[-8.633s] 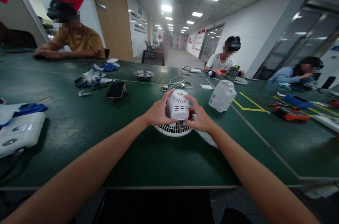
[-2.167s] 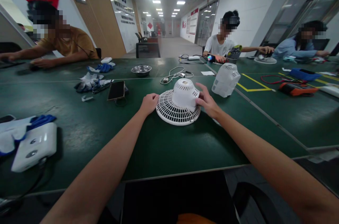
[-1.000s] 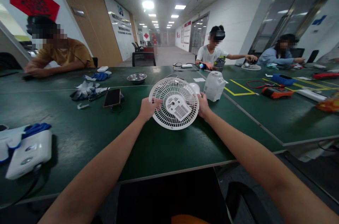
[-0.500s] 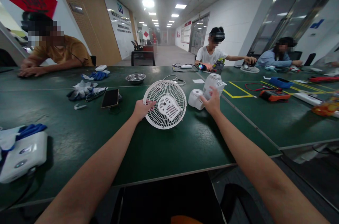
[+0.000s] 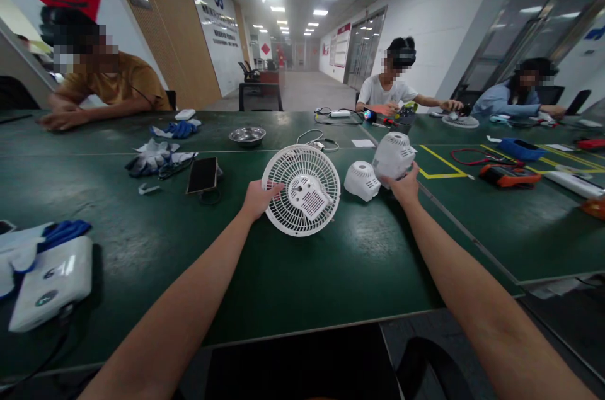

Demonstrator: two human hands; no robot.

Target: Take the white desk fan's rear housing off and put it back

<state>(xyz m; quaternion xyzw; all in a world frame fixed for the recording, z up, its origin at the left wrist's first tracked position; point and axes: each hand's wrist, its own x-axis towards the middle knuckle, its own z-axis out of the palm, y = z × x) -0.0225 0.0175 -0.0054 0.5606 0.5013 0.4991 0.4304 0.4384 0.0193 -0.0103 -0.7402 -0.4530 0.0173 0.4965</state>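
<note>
A round white fan grille with a motor mount at its centre is tilted up above the green table. My left hand grips its left rim, thumb over the slats. To the right, my right hand is closed around the lower right side of a larger white plastic housing. A smaller white vented housing stands on the table between the grille and the larger housing, close beside the latter. The fingertips of my right hand are partly hidden behind the larger housing.
A metal bowl, a white cable, a phone and gloves lie beyond and to the left. A white box is at the near left. An orange meter sits right. Three people sit across the table.
My right hand has moved from the upper face of the larger housing to its lower right side, and that housing is turned differently. My left hand still holds the grille. The view has shifted slightly.
</note>
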